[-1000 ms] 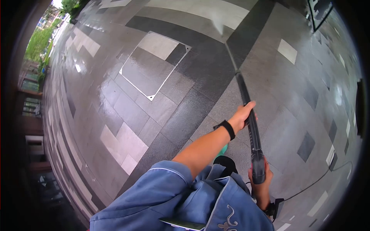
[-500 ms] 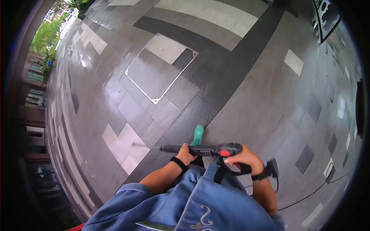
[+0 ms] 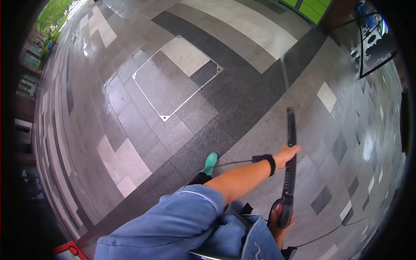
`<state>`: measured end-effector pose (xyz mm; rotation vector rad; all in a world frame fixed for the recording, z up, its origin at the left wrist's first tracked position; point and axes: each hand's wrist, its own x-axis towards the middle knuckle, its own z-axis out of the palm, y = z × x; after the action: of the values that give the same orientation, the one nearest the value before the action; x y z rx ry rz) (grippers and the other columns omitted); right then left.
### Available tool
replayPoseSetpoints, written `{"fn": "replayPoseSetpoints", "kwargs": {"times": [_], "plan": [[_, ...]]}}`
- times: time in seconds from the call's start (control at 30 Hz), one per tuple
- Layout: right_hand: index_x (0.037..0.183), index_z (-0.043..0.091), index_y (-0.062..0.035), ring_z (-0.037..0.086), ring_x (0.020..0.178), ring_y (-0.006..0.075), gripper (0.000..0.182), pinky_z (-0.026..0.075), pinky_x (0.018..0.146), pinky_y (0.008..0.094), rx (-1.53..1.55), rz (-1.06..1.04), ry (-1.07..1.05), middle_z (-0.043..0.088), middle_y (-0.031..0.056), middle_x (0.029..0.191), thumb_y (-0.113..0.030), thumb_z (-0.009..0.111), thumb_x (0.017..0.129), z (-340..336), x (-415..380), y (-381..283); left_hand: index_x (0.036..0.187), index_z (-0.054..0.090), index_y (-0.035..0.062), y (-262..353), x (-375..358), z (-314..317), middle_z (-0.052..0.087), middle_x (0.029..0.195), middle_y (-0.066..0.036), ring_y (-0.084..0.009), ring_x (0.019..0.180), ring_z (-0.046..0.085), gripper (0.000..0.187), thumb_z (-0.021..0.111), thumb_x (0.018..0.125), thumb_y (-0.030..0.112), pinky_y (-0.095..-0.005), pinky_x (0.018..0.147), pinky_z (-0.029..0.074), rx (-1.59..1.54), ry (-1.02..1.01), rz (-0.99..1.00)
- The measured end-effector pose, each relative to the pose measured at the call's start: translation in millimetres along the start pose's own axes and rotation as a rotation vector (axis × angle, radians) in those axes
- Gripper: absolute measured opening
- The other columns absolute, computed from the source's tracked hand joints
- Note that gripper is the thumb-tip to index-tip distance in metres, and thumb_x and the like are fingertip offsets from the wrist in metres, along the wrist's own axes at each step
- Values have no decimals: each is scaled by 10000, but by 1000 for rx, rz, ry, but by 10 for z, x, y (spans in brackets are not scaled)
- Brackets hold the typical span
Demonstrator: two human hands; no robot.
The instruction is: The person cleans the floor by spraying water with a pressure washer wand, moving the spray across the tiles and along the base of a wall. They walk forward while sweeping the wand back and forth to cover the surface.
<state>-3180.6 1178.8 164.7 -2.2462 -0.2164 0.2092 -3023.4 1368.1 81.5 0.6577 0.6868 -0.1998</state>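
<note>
I hold a black pressure washer gun [image 3: 289, 177] that points forward and away to the right. My left hand [image 3: 287, 155] wraps round its barrel with the arm stretched across my body. At the rear grip, beside a red part, my right hand [image 3: 281, 230] is closed, partly hidden by the gun body. A thin lance [image 3: 284, 74] runs out from the barrel over the wet paving, its far end blurred. A black hose [image 3: 323, 237] trails along the ground at the lower right. Below my left arm shows a green rubber boot [image 3: 211, 159].
Wet grey paving [image 3: 182, 143] with paler and darker slabs spreads all round. A metal-edged square cover [image 3: 164, 118] is set into it. Bright green panels [image 3: 312, 11] stand at the far right, near a black-framed panel [image 3: 362, 65]. A red-edged board [image 3: 71, 250] is at the lower left.
The washer gun has swung from pointing left to pointing forward on the right, both hands still on it. My view has shifted to the right, bringing the green panels in.
</note>
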Motion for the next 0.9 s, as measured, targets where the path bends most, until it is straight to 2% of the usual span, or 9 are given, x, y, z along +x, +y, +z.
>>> {"fn": "replayPoseSetpoints", "kwargs": {"times": [0.1,0.3,0.37,0.43,0.57,0.6,0.7,0.8,0.9], "plan": [[987,524,25,558,713,157,398,444,676,289,122,62,-313,588,89,780,-62,677,630,162,288,-237,894,475,34,157,-160,-662,455,701,-57,-166,543,504,311,579,758,294,-324,492,493,-148,87,-4],[852,572,-2,549,662,105,325,440,622,249,201,-58,-998,598,44,722,-165,721,613,943,767,-382,947,436,63,-230,-1155,-2534,455,805,-102,-255,686,519,295,508,792,304,-466,636,467,-535,710,39],[835,575,-7,547,639,101,321,441,603,245,176,-124,-1087,593,38,689,-180,726,610,1231,844,-361,977,413,49,-338,-1678,-2725,492,921,-131,-319,886,512,307,413,838,323,-515,770,424,-617,789,-11],[871,587,-4,531,633,76,335,438,577,229,255,47,-1308,591,32,723,-142,741,607,1358,859,-388,976,407,36,-429,-1991,-2717,494,1019,-141,-344,1001,479,294,365,857,301,-522,816,403,-753,797,-14],[789,586,-17,536,577,99,298,434,550,247,276,133,-1226,576,33,628,-177,741,591,1161,856,-357,970,411,36,-555,-1724,-2743,495,929,-118,-321,907,503,266,390,843,269,-528,778,420,-777,781,-40],[809,593,-11,540,600,94,320,438,569,242,196,32,-1089,589,38,660,-182,746,586,1010,840,-321,964,422,38,-488,-1533,-2619,494,869,-109,-305,835,521,263,416,832,266,-530,743,436,-733,811,-91],[831,596,0,546,654,96,313,438,614,239,318,157,-765,602,52,734,-155,738,599,727,633,-180,959,415,6,-113,-905,-2017,471,802,-129,-271,694,541,328,524,790,266,-442,595,486,-393,737,-2],[862,582,18,546,686,99,278,436,633,240,402,182,-550,597,64,761,-72,704,629,737,444,-180,854,461,-25,239,-267,-1519,476,687,-112,-202,510,507,298,578,755,231,-337,464,478,-221,412,59],[984,514,45,545,667,127,385,443,639,272,222,41,-216,584,80,728,-60,685,655,794,390,-171,885,468,-16,502,81,-981,478,617,-85,-175,491,504,310,585,753,239,-315,445,471,-99,243,42]]}}
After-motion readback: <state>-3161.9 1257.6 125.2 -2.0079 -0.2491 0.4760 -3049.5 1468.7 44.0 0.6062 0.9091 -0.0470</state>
